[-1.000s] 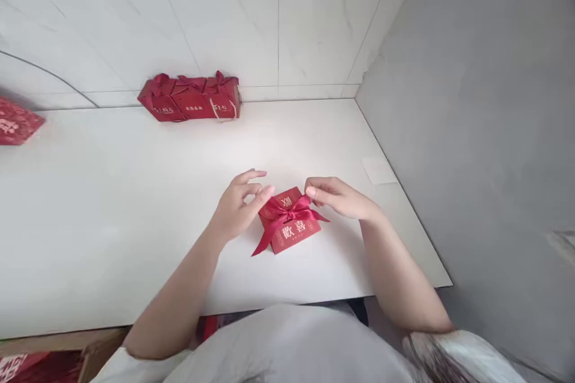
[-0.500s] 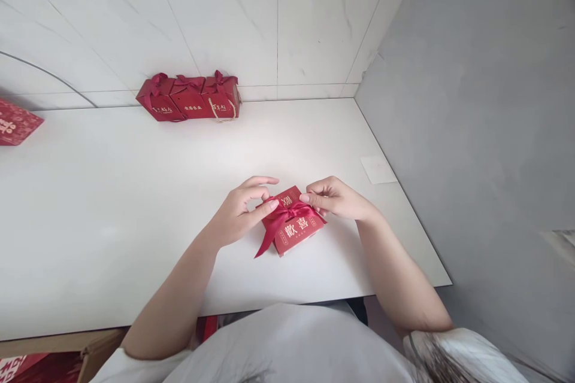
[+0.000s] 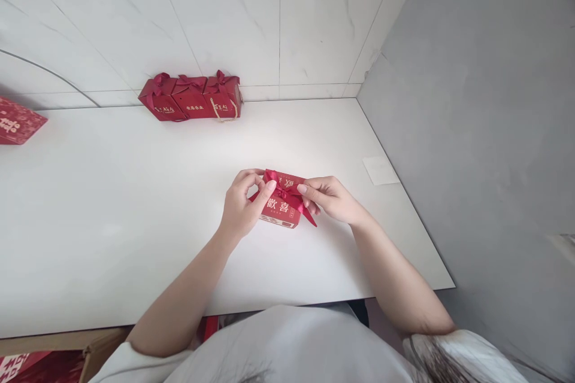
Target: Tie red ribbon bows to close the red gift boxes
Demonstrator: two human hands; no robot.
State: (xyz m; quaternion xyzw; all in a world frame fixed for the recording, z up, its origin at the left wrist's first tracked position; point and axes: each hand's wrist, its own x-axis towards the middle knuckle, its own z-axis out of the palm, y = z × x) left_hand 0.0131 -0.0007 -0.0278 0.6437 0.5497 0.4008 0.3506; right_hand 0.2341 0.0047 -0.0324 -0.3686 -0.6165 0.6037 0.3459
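Observation:
A small red gift box (image 3: 279, 215) with gold characters lies on the white table in front of me. Across its top runs a dark red satin ribbon (image 3: 284, 192), tied in a bow. My left hand (image 3: 243, 200) pinches the bow's left loop between thumb and forefinger at the box's left side. On the other side, my right hand (image 3: 330, 198) grips the right loop between thumb and fingers. One ribbon tail hangs past the box's right front corner. Part of the box's left end is hidden behind my left hand.
Against the tiled wall stand three joined red boxes (image 3: 193, 102) with bows and a gold cord. A red patterned box (image 3: 20, 122) is at the far left. A white paper square (image 3: 381, 170) lies near the right edge. An open cardboard carton (image 3: 101, 341) sits below the table at left.
The box has turned so its front faces me more squarely, and it sits slightly farther left and back. My left fingers have closed in on the ribbon; one tail now hangs at the right.

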